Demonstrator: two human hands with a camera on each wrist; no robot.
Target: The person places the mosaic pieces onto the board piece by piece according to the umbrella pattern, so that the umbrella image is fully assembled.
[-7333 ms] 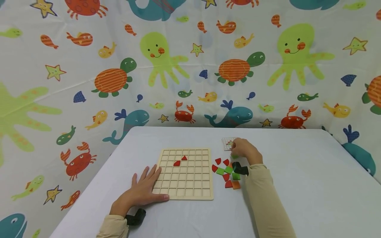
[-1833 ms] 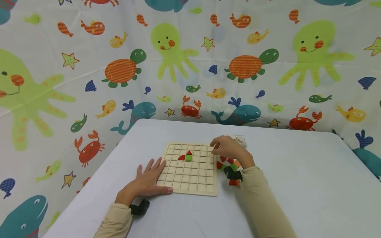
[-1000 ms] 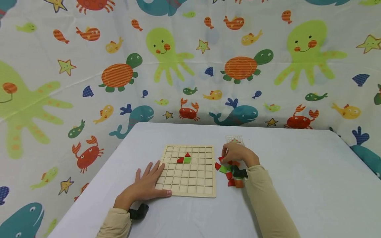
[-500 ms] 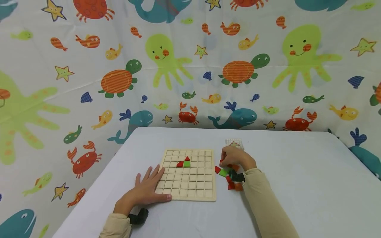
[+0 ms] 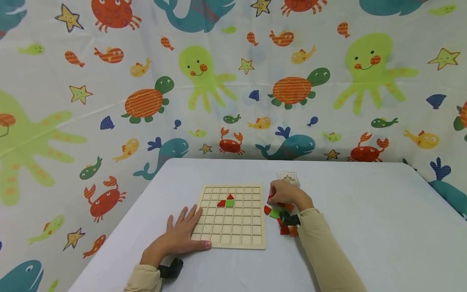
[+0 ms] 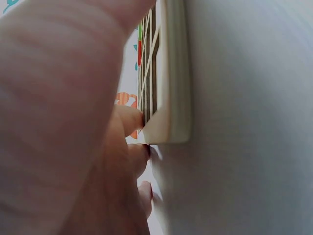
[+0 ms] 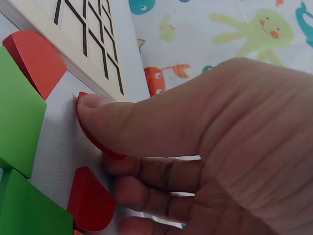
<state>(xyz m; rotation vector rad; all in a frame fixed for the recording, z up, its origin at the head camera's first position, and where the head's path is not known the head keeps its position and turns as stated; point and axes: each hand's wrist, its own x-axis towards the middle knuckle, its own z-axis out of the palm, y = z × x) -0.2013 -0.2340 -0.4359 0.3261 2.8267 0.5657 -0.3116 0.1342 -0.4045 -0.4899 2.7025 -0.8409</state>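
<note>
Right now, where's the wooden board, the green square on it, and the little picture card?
Wooden board (image 5: 237, 220), head view, a bare square.
Green square (image 5: 230, 203), head view, its middle.
Picture card (image 5: 288, 176), head view, uncovered upper part.

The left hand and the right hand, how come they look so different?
The left hand has its fingers spread wide, but the right hand has its fingers curled, pinching a red piece. The left hand touches the board around one corner, while the right hand is beside the board, by the loose pieces. Both come out of tan sleeves.
</note>
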